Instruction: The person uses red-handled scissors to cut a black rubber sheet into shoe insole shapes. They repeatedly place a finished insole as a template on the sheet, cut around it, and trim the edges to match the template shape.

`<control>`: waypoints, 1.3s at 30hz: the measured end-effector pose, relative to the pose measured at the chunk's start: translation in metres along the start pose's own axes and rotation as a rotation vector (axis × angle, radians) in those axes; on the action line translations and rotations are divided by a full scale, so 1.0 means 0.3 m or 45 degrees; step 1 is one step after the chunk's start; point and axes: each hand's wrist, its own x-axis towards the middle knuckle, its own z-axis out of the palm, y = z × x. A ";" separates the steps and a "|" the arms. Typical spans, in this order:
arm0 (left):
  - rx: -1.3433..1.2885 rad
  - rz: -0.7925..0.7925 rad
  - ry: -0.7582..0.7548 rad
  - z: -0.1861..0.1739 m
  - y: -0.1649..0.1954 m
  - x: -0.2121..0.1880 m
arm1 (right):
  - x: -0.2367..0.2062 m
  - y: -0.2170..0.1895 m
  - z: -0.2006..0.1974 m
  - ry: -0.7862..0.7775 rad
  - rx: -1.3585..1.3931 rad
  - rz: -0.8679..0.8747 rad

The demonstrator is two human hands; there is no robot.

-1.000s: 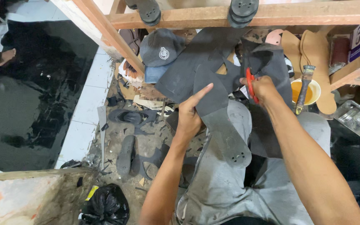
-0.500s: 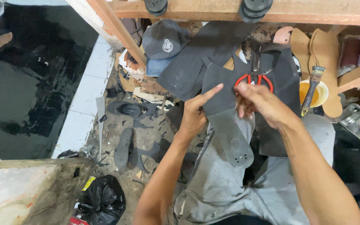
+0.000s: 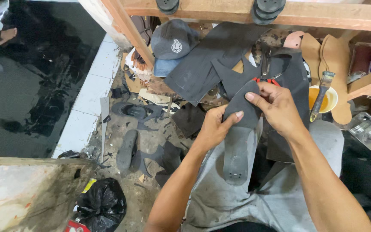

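- A black bag (image 3: 102, 202) lay on the littered floor at far left.
- The left hand (image 3: 213, 126) pinched the dark sole (image 3: 237, 146) over the lap.
- The right hand (image 3: 276, 109) gripped the sole's top edge, beside red-handled scissors (image 3: 266, 73).

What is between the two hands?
In the head view, a dark sole-shaped piece sits between the left hand and right hand; both grip it.

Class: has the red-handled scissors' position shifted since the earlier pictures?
Yes. The red-handled scissors moved left, away from the yellow glue bowl, as the right hand turned.
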 end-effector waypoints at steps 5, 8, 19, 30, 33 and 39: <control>-0.106 -0.052 -0.063 0.002 0.006 -0.013 | -0.002 -0.036 -0.001 -0.014 -0.152 -0.103; -0.116 -0.103 -0.131 0.005 0.000 -0.041 | -0.017 -0.043 0.017 0.049 -0.215 -0.110; -0.220 -0.215 0.063 -0.004 -0.080 -0.152 | -0.037 -0.029 0.052 0.324 -0.220 -0.272; -0.042 -0.290 0.676 -0.233 -0.243 -0.289 | 0.009 0.064 0.058 -0.014 -0.106 -0.033; 0.190 -0.305 1.026 -0.420 -0.337 -0.369 | 0.058 0.118 -0.070 -0.002 -0.100 0.001; 0.222 -0.958 1.312 -0.583 -0.475 -0.598 | 0.097 0.202 -0.216 -0.120 -0.241 -0.189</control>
